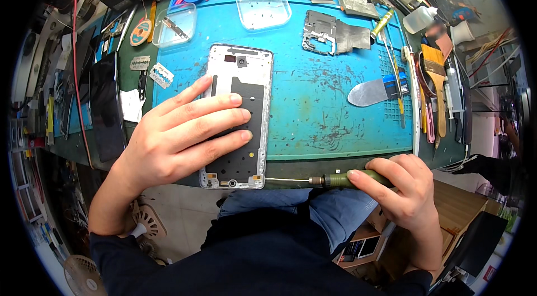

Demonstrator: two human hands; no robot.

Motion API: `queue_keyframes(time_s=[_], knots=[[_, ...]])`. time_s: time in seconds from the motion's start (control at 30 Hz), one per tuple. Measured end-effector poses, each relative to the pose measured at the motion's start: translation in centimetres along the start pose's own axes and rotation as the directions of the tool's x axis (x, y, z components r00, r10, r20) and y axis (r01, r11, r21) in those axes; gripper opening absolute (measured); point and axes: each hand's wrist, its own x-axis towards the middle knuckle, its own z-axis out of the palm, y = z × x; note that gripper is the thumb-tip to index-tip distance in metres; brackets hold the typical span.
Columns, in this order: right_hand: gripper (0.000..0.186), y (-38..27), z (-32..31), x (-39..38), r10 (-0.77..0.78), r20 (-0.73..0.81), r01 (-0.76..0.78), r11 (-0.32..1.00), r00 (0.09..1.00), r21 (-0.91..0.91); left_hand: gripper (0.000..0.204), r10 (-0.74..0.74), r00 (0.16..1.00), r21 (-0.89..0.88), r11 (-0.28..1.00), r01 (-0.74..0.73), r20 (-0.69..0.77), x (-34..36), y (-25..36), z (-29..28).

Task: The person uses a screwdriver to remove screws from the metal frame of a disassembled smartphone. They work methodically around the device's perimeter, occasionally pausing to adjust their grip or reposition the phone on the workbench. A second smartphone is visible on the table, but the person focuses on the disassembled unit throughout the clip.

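Observation:
A silver phone frame point(239, 78) with black inner panels lies at the near edge of the blue work mat. Across its left side rests my left hand point(187, 134), fingers stretched out flat over the black panel. My right hand point(398, 183) is closed round the green handle of a screwdriver point(338, 180). Its thin metal shaft points left, and the tip meets the lower right side edge of the frame. Whether the tip goes into the edge or only touches it, I cannot tell.
On the blue mat point(313, 95) sit two clear plastic boxes point(263, 8), a black phone part point(321, 33) and a flat metal pry blade point(369, 93). Razor blades point(162, 75) and a dark phone screen point(106, 103) lie left. Brushes point(435, 72) and tweezers point(391, 50) line the right.

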Motion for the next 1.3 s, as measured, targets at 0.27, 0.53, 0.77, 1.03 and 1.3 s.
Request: queue_keyframes(time_s=[0.27, 0.53, 0.77, 1.03, 1.3], knots=[[0.051, -0.2, -0.2, -0.1, 0.019, 0.007, -0.019, 1.000, 1.000, -0.001, 0.030, 0.014, 1.000, 0.016, 1.000, -0.014, -0.011, 0.3, 0.0, -0.2], [0.059, -0.1, -0.2, -0.1, 0.028, 0.017, -0.027, 0.999, 0.999, -0.031, 0.028, 0.009, 1.000, -0.004, 1.000, -0.009, 0.017, 0.1, 0.0, -0.4], [0.057, 0.1, -0.5, -0.2, 0.034, 0.028, -0.034, 0.999, 0.999, -0.012, 0.033, 0.020, 1.000, 0.029, 0.999, -0.020, 0.013, 0.3, 0.0, -0.2], [0.057, -0.1, 0.0, 0.0, 0.025, 0.006, -0.025, 1.000, 1.000, -0.019, 0.033, 0.017, 1.000, 0.021, 1.000, -0.018, 0.013, -0.2, -0.1, -0.3], [0.055, 0.4, -0.4, -0.9, 0.007, -0.043, -0.005, 0.999, 0.999, 0.047, 0.036, 0.024, 0.997, 0.024, 0.999, -0.026, 0.077, 0.9, 0.6, -1.3]])
